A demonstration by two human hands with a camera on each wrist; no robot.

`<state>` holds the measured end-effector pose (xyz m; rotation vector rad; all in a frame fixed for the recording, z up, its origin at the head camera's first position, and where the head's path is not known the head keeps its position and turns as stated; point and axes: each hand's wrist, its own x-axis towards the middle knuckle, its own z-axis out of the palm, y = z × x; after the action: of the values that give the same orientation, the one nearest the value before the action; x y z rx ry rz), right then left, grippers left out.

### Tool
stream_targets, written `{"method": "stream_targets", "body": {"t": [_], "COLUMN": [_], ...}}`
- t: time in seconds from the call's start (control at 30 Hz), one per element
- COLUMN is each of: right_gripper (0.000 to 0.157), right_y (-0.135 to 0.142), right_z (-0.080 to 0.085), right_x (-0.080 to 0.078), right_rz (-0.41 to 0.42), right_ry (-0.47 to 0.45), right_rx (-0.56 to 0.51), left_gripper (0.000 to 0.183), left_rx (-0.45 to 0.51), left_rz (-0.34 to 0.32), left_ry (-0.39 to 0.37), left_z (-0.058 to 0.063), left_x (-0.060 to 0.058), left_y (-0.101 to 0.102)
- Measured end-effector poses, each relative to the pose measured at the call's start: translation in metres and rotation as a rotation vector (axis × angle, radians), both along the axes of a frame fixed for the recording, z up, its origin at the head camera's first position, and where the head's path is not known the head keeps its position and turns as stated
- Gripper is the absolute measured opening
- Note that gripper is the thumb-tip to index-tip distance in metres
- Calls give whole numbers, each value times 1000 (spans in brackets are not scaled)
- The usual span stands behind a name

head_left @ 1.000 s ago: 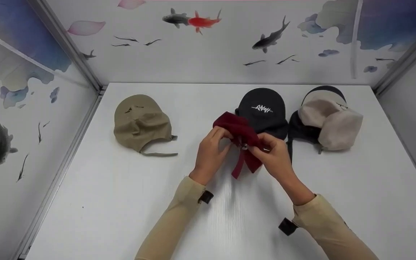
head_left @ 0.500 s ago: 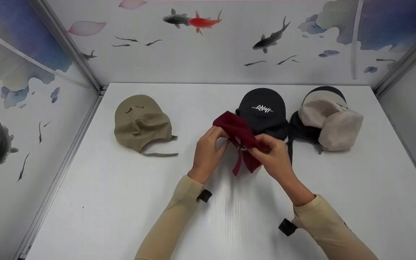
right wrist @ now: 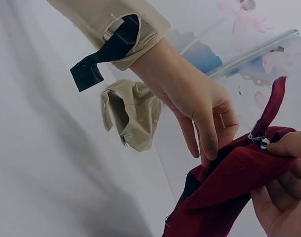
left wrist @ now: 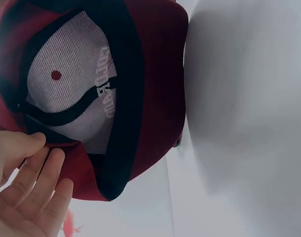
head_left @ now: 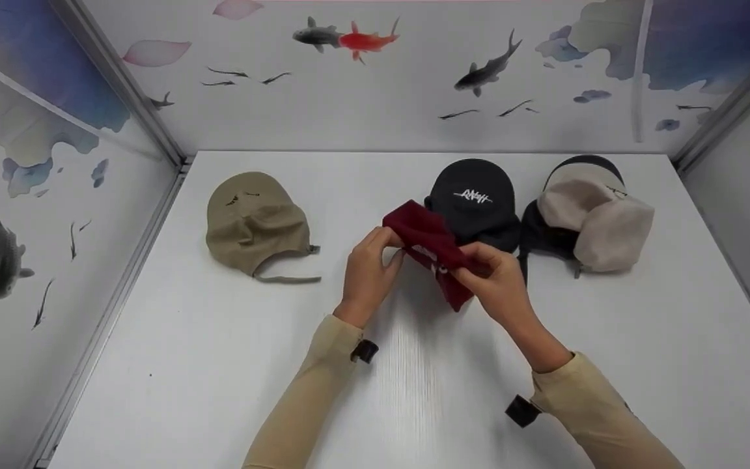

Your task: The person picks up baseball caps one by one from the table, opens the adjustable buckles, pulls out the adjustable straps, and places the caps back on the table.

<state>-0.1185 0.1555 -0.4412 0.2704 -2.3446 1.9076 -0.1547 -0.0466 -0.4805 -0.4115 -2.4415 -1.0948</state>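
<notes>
A dark red cap (head_left: 422,227) is held up by both hands over the white table. My left hand (head_left: 365,273) pinches its rim between thumb and fingers on the left side. My right hand (head_left: 497,277) grips the opposite part, with the thumb at the metal buckle (right wrist: 262,142) in the right wrist view. The cap's strap (right wrist: 273,104) sticks up from that buckle. In the left wrist view the opening faces the camera, showing striped lining (left wrist: 66,64) and a dark sweatband (left wrist: 123,98).
Behind the red cap lies a black cap (head_left: 472,189) with white lettering. A beige-and-black cap (head_left: 612,228) sits to its right. On the left is a khaki cap (head_left: 254,221), its strap undone. Printed walls (head_left: 375,91) enclose the table.
My left hand has shifted slightly left along the red cap's rim, tilting it. The strap that hung below the cap no longer shows in the head view. The other caps have stayed put.
</notes>
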Motion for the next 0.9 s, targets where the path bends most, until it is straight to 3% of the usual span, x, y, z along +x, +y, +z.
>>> {"method": "stream_targets", "body": {"t": [0.43,0.73,0.8,0.9], "right_gripper": [17,17,17,16], "right_y": [6,10,10,9], "right_z": [-1,-3,-3,-2], "right_x": [-1,-2,-2,-1], "right_rz": [29,70,67,47], "right_ry": [-16,-62,-64,-63], "right_rx": [-29,-102,-118,-125], "left_gripper": [15,13,13,17], "left_rx": [22,235,220,107], "left_rz": [9,-80,-88,-76], "left_ry": [-35,-129,-126,-84], "left_z": [-4,-9,-8,-4], "left_x": [-8,-13,-12,-7], "left_y": [-12,-18,-19,-18]}}
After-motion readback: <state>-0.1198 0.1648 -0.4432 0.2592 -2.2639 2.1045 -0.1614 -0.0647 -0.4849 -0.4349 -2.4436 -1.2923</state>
